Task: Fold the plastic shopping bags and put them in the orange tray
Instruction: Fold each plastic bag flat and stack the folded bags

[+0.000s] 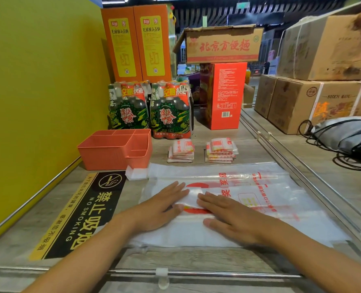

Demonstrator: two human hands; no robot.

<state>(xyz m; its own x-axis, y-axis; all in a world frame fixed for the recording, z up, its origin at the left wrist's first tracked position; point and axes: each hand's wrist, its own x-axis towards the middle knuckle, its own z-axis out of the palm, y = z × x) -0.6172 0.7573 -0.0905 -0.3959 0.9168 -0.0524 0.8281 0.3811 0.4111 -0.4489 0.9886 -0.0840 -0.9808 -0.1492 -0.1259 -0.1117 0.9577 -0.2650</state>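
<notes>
Both grips were spread flat: the left hand and the right hand lay palm-down, fingers straight, pressing on the plastic shopping bag, their fingertips nearly meeting over a folded white section at its middle. The bag, translucent with red printing, lay flattened on the tabletop with a second clear sheet showing along its far edge. The orange tray, divided into compartments, stood beyond the bag's far left corner, against the yellow wall. A small white folded piece rested between tray and bag, touching the tray's near corner. Two stacks of folded bags sat just beyond the bag's far edge, to the right of the tray. A black no-smoking sign lay left of the bag. Bottle packs and orange boxes stood behind the tray; cardboard cartons stood far to the right of the bag.
</notes>
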